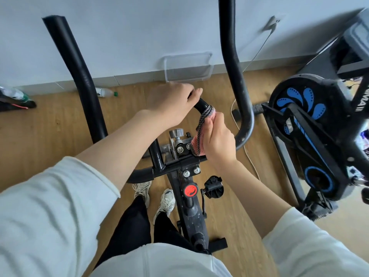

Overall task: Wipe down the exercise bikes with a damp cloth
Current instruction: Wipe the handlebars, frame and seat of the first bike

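Pink cloth (205, 115) on the handlebar (201, 103)
Your left hand (171, 102) grips the handlebar; your right hand (217, 140) clutches the cloth; the neighbouring bike (311, 140) has lettering too cropped to read.

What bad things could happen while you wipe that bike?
The cloth hangs loose from the right hand, beside the bolts, so it might snag there. The white cord lies on the floor by the bike, so a foot could catch on it. The pedal sticks out near the shoes and might bump a shin.
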